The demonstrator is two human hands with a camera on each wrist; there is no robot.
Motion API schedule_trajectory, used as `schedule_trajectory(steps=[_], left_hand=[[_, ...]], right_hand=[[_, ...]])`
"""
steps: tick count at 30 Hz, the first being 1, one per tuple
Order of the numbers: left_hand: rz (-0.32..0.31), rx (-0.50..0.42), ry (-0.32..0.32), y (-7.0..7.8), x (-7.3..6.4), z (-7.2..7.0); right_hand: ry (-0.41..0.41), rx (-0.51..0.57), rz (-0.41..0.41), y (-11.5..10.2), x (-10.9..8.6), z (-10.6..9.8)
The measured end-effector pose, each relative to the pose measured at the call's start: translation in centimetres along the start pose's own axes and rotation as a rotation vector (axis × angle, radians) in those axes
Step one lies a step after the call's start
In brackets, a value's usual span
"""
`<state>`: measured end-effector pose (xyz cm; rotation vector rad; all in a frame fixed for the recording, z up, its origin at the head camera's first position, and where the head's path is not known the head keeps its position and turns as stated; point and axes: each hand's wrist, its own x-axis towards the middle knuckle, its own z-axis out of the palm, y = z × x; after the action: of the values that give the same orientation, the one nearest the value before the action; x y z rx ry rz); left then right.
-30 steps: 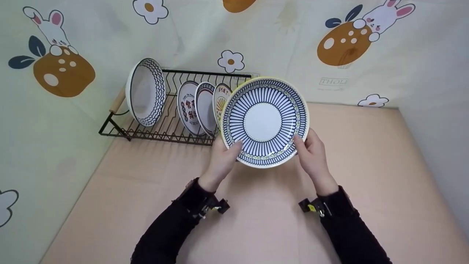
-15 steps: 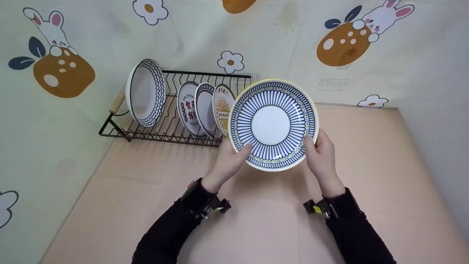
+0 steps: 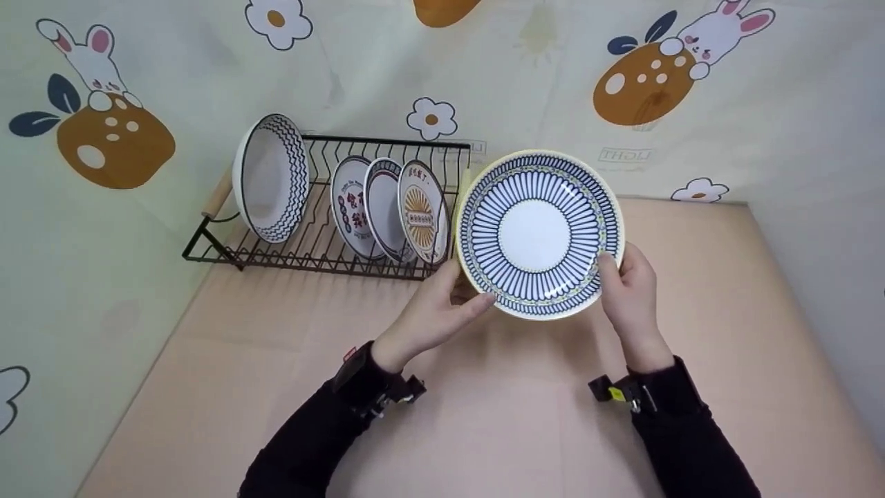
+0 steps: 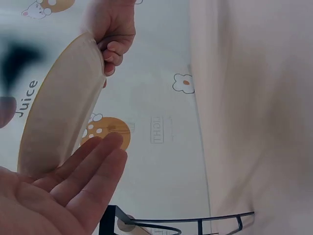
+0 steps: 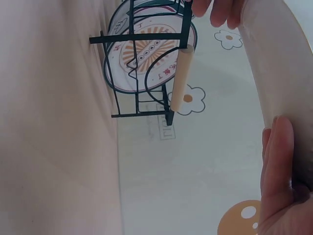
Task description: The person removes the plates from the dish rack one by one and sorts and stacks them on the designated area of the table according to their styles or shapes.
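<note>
A round plate (image 3: pixel 532 235) with a blue petal pattern and yellow rim is held up, its face tilted toward the head camera. My right hand (image 3: pixel 632 297) grips its right edge, thumb on the front and fingers bent behind, as the left wrist view shows. My left hand (image 3: pixel 432 315) is at the lower left edge; its straight fingers (image 4: pixel 98 176) lie along the underside and its thumb stands apart from them. From the right wrist, the plate's pale underside (image 5: pixel 283 63) shows between both hands.
A black wire dish rack (image 3: pixel 311 263) with wooden handles stands at the back left. In it are a large bowl (image 3: pixel 269 180) and three small plates (image 3: pixel 422 214) on edge. Patterned cloth walls (image 3: pixel 532 69) enclose the pink tabletop (image 3: pixel 498 429).
Both hands and the plate have moved right, away from the rack, uncovering the rightmost small plate. The left hand has slid outward on the plate, its thumb now only at the edge.
</note>
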<state>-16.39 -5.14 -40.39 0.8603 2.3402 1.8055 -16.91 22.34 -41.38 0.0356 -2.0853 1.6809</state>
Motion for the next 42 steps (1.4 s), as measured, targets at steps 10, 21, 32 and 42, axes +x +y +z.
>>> schedule_trajectory(steps=[10,21,32,42], left_hand=[[-0.034,0.142,0.002,0.1,-1.2,-1.5],[-0.034,0.172,0.068,-0.4,-2.1,-3.3],[-0.009,0.227,0.16,-0.3,-2.9,-5.0],[-0.013,0.238,0.231,0.0,-3.9,-7.0]], right_hand=[[0.003,-0.032,0.097,1.1,0.2,-2.2],[0.027,-0.126,0.186,2.4,0.1,-4.7],[0.026,-0.246,0.253,2.8,0.3,-7.2],[0.02,-0.307,0.338,3.3,0.4,-9.7]])
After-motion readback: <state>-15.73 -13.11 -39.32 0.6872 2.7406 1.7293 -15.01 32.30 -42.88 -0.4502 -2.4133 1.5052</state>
